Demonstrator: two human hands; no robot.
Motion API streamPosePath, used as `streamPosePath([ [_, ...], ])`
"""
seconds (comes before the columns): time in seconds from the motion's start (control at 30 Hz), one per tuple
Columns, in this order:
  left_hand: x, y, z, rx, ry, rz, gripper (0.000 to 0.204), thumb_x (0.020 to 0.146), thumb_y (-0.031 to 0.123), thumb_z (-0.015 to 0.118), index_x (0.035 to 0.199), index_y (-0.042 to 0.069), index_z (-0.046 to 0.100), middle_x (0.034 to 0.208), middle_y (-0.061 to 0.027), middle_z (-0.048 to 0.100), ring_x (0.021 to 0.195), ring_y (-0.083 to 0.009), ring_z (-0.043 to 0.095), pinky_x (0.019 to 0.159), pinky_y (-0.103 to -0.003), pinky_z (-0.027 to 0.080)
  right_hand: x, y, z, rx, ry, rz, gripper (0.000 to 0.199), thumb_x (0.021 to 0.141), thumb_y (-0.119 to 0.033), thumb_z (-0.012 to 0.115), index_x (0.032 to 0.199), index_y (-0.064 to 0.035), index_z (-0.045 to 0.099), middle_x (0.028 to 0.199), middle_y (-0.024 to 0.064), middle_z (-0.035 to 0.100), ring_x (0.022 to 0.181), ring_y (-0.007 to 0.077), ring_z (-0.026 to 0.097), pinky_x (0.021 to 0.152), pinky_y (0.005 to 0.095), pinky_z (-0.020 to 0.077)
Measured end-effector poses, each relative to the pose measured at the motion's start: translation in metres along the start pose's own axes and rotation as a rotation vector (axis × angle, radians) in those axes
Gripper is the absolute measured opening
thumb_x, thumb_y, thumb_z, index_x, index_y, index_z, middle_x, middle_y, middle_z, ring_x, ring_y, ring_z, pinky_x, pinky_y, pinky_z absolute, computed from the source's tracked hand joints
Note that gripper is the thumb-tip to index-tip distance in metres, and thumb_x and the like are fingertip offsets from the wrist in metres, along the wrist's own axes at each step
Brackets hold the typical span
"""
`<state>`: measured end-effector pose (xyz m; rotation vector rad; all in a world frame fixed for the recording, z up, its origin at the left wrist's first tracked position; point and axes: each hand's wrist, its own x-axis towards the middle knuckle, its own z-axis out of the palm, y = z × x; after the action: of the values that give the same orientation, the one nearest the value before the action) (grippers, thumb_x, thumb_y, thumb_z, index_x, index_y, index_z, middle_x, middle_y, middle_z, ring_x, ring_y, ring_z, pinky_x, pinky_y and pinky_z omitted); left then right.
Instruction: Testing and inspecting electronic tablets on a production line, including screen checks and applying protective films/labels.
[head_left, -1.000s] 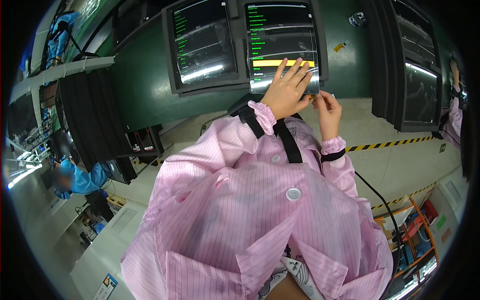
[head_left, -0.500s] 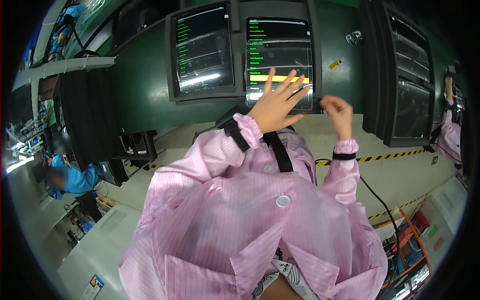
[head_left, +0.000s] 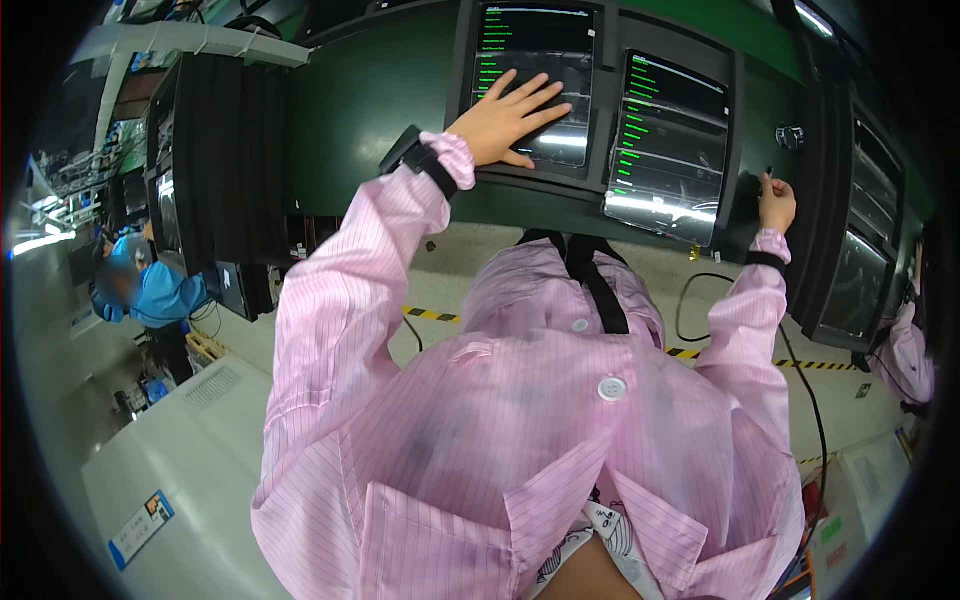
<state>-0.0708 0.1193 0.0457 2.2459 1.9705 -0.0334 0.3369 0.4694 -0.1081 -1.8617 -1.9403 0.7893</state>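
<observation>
My left hand (head_left: pixel 515 118) lies with fingers spread over the lower part of the left tablet (head_left: pixel 550 55), whose dark screen shows a list of green lines. Beside it, the right tablet (head_left: pixel 668 150) shows a similar list and a bright light reflection. Its lower edge extends past the dark foam tray (head_left: pixel 600 125) around the tablets. My right hand (head_left: pixel 776 203) is closed in a pinch to the right of that tablet, over the green table. A small dark tip sticks up from its fingers, too small to name.
A small clear-and-silver object (head_left: pixel 789 137) lies on the green table (head_left: pixel 345 150) at right. Stacked black trays stand at the left (head_left: pixel 222 165) and right (head_left: pixel 858 235), the right one with tablets. A black cable (head_left: pixel 815 400) hangs by my right arm. A person in blue (head_left: pixel 160 285) is far left.
My left hand has moved from the right tablet to the left one. My right hand has moved away from the right tablet's lower corner. The yellow row there is gone, and the view has shifted.
</observation>
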Motion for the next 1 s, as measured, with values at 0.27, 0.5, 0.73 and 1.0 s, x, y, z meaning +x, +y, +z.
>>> streamPosePath([
  [0.27, -0.011, -0.005, 0.007, 0.223, 0.017, 0.224, 0.071, 0.085, 0.036, 0.064, 0.143, 0.006, 0.037, 0.141, -0.0270, 0.041, 0.128, -0.0436, 0.044, 0.103, -0.051, 0.041, -0.218, -0.118, -0.072, 0.764, -0.088, -0.149, 0.011, 0.088, -0.008, 0.067, 0.097, -0.0020, 0.064, 0.086, 0.0058, 0.069, 0.072, 0.0096, 0.061, 0.067, 0.0226, 0.0480],
  [0.5, -0.061, 0.037, 0.020, 0.129, 0.285, 0.284, 0.060, 0.078, 0.023, 0.070, 0.132, 0.005, 0.051, 0.131, -0.0207, 0.052, 0.120, -0.0382, 0.052, 0.097, -0.046, 0.047, -0.335, -0.150, -0.036, 1.158, -0.368, 0.294, 0.022, 0.087, -0.006, 0.069, 0.107, 0.0015, 0.066, 0.092, 0.0081, 0.069, 0.078, 0.0109, 0.062, 0.072, 0.0240, 0.0496],
  [0.73, -0.051, 0.066, 0.018, -0.280, 0.356, 0.020, 0.063, 0.084, 0.043, 0.065, 0.138, 0.016, 0.047, 0.147, -0.0127, 0.039, 0.139, -0.0331, 0.030, 0.113, -0.055, 0.019, -0.365, -0.181, 0.027, 0.975, -0.614, 0.368, 0.022, 0.087, -0.007, 0.068, 0.106, 0.0051, 0.064, 0.092, 0.0117, 0.069, 0.087, 0.0182, 0.068, 0.078, 0.0276, 0.0560],
  [1.0, -0.045, 0.069, 0.041, -0.198, 0.259, 0.007, 0.068, 0.076, 0.029, 0.074, 0.138, 0.021, 0.046, 0.150, -0.0109, 0.035, 0.141, -0.0336, 0.027, 0.114, -0.056, 0.019, -0.364, -0.185, 0.049, 1.052, -0.569, 0.434, 0.018, 0.086, -0.009, 0.070, 0.101, 0.0019, 0.067, 0.090, 0.0092, 0.069, 0.077, 0.0149, 0.066, 0.068, 0.0242, 0.0519],
])
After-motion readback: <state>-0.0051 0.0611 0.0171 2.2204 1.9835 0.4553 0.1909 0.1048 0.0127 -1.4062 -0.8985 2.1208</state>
